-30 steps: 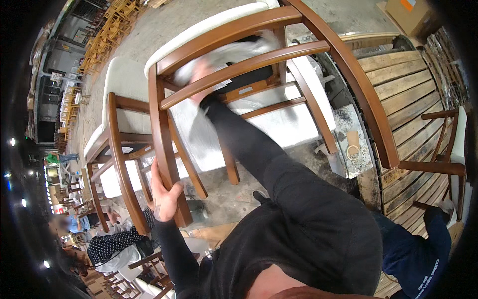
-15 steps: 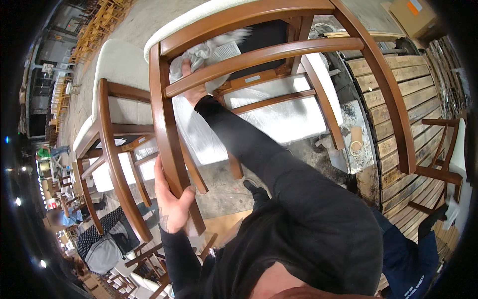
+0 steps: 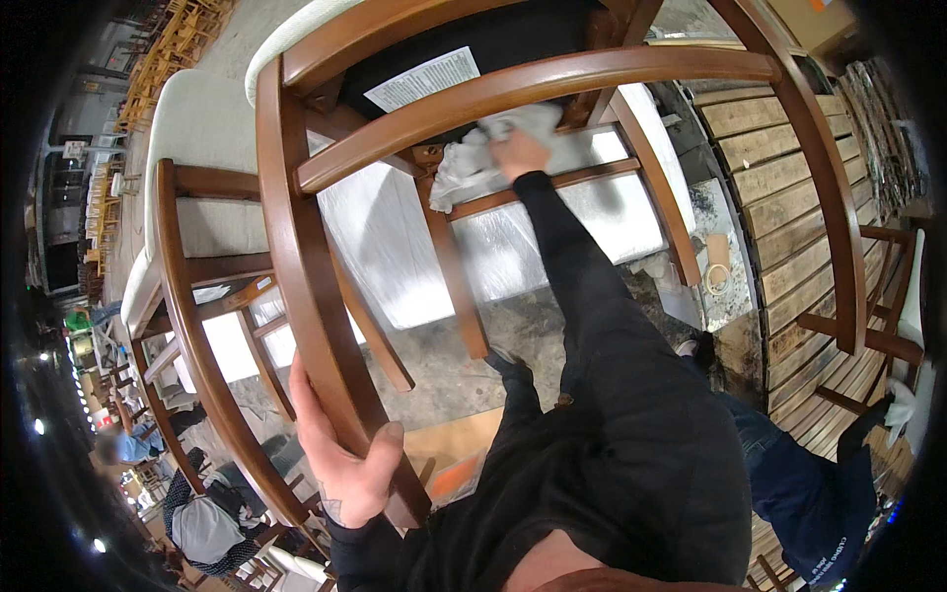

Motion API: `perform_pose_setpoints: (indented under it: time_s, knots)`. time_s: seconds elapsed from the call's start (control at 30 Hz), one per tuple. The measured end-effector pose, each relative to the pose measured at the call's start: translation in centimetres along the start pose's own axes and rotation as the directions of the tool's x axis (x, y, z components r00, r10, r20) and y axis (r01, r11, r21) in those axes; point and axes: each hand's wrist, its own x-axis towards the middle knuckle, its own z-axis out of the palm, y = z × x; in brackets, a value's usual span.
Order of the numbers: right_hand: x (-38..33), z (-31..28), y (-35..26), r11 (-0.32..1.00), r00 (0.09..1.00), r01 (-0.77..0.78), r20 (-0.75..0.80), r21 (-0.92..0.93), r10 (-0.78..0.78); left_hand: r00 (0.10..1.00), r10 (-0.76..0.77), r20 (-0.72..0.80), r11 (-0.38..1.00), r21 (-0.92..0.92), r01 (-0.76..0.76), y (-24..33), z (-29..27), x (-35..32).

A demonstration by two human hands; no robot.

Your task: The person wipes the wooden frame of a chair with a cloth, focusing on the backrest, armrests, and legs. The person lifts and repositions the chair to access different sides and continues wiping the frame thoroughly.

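A brown wooden chair (image 3: 321, 296) with pale upholstery is tipped up in front of me, its black seat underside (image 3: 533, 35) and a white printed label (image 3: 424, 79) facing me. My left hand (image 3: 345, 459) wraps around one long leg near its lower end, thumb on the near side. Reaching below the crossbar, my right hand (image 3: 521, 155) presses a crumpled white cloth (image 3: 464, 173) against the rail under the seat. The cloth hides part of that rail and some of my fingers.
Another pale upholstered chair (image 3: 178, 286) stands close on the left. Beneath the tipped chair is a white, shiny plastic-covered surface (image 3: 395, 266). Wooden slats (image 3: 789, 197) lie at right, a cardboard box (image 3: 824, 25) beyond. A co-worker in dark clothes (image 3: 814, 503) is at lower right.
My right hand has moved the cloth rightward and down along the seat underside, baring the label. My left hand keeps its hold on the leg. The chair sits slightly farther left in view.
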Motion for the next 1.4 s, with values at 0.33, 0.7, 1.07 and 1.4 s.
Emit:
perform_pose_setpoints:
  time_s: [0.33, 0.7, 1.07, 1.4]
  knots:
    - [-1.9, 8.1, -2.6, 0.769, 0.789, 0.581, -0.046, -0.267, -0.613, 0.997, -0.004, -0.074, 1.000, 0.014, 0.005, -0.2, 0.5, -0.2]
    - [3.4, -9.8, 4.2, 0.924, 0.941, -0.274, -0.123, 0.266, 0.315, 0.996, 0.093, 0.009, 0.996, 0.005, -0.093, -0.4, 0.1, 0.0]
    - [-1.5, -18.2, -10.6, -0.446, 0.963, 0.156, -0.236, 0.881, -0.131, 0.968, 0.244, 0.062, 0.970, -0.011, -0.244, -1.3, -0.5, 0.2]
    - [-7.8, -1.1, -24.5, 0.688, 0.919, 0.346, -0.379, 0.638, -0.111, 0.993, 0.116, 0.020, 0.993, 0.033, -0.116, -0.8, -0.3, 0.3]
